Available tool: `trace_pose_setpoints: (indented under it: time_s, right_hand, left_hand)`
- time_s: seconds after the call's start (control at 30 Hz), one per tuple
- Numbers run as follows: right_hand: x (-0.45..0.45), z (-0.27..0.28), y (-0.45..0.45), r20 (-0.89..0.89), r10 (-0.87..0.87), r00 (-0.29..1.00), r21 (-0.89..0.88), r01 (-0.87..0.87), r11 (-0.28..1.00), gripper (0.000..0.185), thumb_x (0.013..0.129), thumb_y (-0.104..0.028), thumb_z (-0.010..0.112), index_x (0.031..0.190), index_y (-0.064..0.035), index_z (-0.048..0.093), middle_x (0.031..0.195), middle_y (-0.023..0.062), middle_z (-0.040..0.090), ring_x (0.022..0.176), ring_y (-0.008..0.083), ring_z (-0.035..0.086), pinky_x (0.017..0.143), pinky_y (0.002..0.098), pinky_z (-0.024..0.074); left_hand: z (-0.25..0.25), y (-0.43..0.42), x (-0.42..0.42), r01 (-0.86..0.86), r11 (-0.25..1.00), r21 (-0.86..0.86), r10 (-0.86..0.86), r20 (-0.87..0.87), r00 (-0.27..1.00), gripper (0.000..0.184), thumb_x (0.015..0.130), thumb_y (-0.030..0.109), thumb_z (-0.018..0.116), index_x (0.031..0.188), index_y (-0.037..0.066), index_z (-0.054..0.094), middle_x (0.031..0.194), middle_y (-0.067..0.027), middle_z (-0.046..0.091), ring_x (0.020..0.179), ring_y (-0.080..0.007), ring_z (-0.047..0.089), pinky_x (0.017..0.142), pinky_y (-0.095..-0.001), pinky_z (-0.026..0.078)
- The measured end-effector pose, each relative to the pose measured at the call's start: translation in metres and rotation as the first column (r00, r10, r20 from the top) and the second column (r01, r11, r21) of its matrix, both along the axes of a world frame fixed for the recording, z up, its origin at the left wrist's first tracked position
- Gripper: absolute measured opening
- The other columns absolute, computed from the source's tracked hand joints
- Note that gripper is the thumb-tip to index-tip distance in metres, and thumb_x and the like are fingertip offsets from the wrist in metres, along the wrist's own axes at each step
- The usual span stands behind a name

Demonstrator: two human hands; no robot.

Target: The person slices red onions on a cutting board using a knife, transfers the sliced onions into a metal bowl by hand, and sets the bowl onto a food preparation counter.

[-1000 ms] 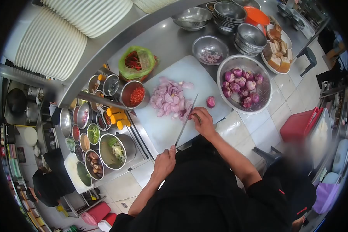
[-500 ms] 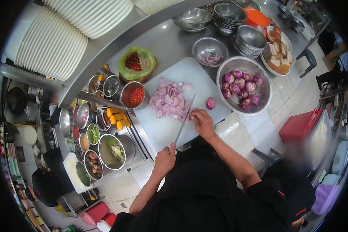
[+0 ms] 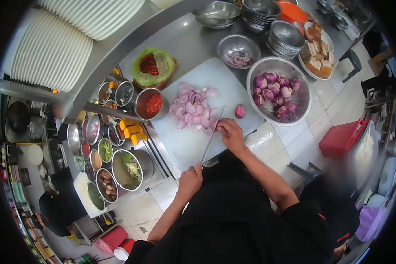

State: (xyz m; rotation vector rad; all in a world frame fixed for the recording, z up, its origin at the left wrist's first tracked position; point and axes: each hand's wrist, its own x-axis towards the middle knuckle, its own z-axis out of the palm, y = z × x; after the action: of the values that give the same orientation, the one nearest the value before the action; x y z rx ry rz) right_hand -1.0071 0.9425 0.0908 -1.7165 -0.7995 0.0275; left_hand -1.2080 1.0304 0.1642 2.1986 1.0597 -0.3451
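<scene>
My left hand (image 3: 190, 180) is wrapped round the handle of a long knife (image 3: 212, 133), whose blade points up and away over the white cutting board (image 3: 176, 149). The fingertips of my right hand (image 3: 231, 134) are pressed together beside the blade; whatever they pinch is hidden. Sliced purple onion (image 3: 192, 108) lies in a pile just left of the blade. One peeled purple onion (image 3: 239, 111) sits right of the knife on the board. A perforated metal bowl (image 3: 300, 105) holds several whole onions. Behind the board, a small metal bowl (image 3: 227, 43) has some slices in it.
A pot of chopped red chili (image 3: 153, 105) and a green bag (image 3: 153, 67) stand left of the board. Further left are several containers and a large soup pot (image 3: 147, 165). Stacked bowls (image 3: 287, 38) stand at the back. Two people (image 3: 59, 200) are at the sides.
The view has shifted slightly. My right hand stays beside the blade, and my left hand still holds the knife over the board. The pile of slices looks much the same.
</scene>
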Motion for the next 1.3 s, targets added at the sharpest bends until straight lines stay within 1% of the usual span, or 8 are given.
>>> trace_pose_setpoints:
  time_s: [0.23,0.43,0.63,0.83,0.9,1.0,1.2,1.3]
  right_hand:
    - [-0.001,-0.009,-0.003,0.069,0.000,0.998,0.005,0.000,1.000,0.022,0.077,0.010,0.062,0.096,-0.0017,0.064,0.097,0.0128,0.066,0.091,0.0345,0.061,0.078,0.0405,0.0509]
    - [0.001,-0.001,-0.004,-0.061,0.035,0.997,0.018,-0.034,0.999,0.032,0.074,0.007,0.066,0.104,-0.0036,0.062,0.106,0.0154,0.062,0.101,0.0363,0.058,0.087,0.0424,0.0483]
    - [0.004,-0.006,-0.002,0.136,0.061,0.989,-0.058,-0.054,0.997,0.035,0.075,0.003,0.067,0.108,-0.0037,0.060,0.110,0.0156,0.059,0.107,0.0370,0.053,0.091,0.0427,0.0454]
    - [0.003,-0.001,0.001,0.215,0.034,0.976,-0.193,0.009,0.981,0.029,0.076,0.002,0.065,0.104,-0.0066,0.059,0.095,0.0138,0.061,0.093,0.0344,0.059,0.078,0.0425,0.0499]
    - [-0.003,0.003,0.004,0.150,-0.165,0.975,-0.205,0.193,0.960,0.027,0.077,-0.001,0.066,0.102,-0.0087,0.058,0.085,0.0125,0.062,0.079,0.0335,0.062,0.065,0.0428,0.0511]
    - [-0.007,-0.006,0.012,0.028,-0.202,0.979,-0.204,0.204,0.957,0.028,0.078,-0.004,0.068,0.103,-0.0093,0.056,0.081,0.0122,0.063,0.068,0.0327,0.063,0.058,0.0428,0.0502]
    - [-0.007,0.001,0.017,-0.220,-0.155,0.963,-0.250,0.098,0.963,0.025,0.079,-0.006,0.070,0.100,-0.0071,0.058,0.087,0.0123,0.066,0.066,0.0294,0.065,0.058,0.0391,0.0503]
    - [-0.005,0.013,0.010,-0.172,-0.146,0.974,-0.168,0.117,0.979,0.025,0.078,-0.002,0.070,0.101,-0.0057,0.061,0.093,0.0127,0.065,0.074,0.0300,0.065,0.065,0.0385,0.0516]
  left_hand:
    - [0.011,0.007,0.004,-0.032,0.999,-0.036,0.032,-0.007,0.999,0.064,0.102,0.049,0.036,0.085,-0.007,0.062,0.084,-0.0380,0.062,0.088,-0.0564,0.059,0.080,-0.0598,0.046]
    - [0.008,0.009,-0.005,-0.031,0.997,-0.069,0.031,-0.003,1.000,0.067,0.102,0.051,0.035,0.084,-0.007,0.062,0.085,-0.0380,0.062,0.089,-0.0551,0.060,0.081,-0.0585,0.046]
    - [0.001,0.014,-0.007,-0.064,0.994,-0.092,0.067,0.033,0.997,0.069,0.102,0.052,0.033,0.084,-0.008,0.063,0.086,-0.0376,0.062,0.090,-0.0547,0.060,0.083,-0.0573,0.046]
    - [0.003,0.020,-0.006,-0.061,0.995,-0.085,0.056,-0.060,0.997,0.074,0.102,0.054,0.027,0.092,-0.008,0.066,0.088,-0.0349,0.064,0.094,-0.0517,0.060,0.085,-0.0531,0.046]
    - [0.004,0.019,-0.007,-0.066,0.995,-0.077,0.064,-0.032,0.997,0.073,0.102,0.054,0.029,0.091,-0.008,0.066,0.087,-0.0348,0.064,0.093,-0.0520,0.060,0.084,-0.0533,0.046]
    - [-0.001,0.016,-0.008,-0.093,0.991,-0.096,0.094,0.007,0.996,0.071,0.101,0.054,0.034,0.084,-0.007,0.064,0.087,-0.0368,0.063,0.093,-0.0540,0.060,0.083,-0.0557,0.046]
    - [-0.002,0.014,-0.009,-0.093,0.988,-0.124,0.098,0.036,0.995,0.069,0.101,0.053,0.035,0.086,-0.007,0.065,0.087,-0.0358,0.063,0.092,-0.0535,0.060,0.083,-0.0547,0.047]
    - [0.000,0.015,-0.009,-0.093,0.988,-0.125,0.097,0.031,0.995,0.069,0.102,0.053,0.035,0.087,-0.007,0.065,0.088,-0.0358,0.064,0.093,-0.0532,0.060,0.084,-0.0545,0.047]
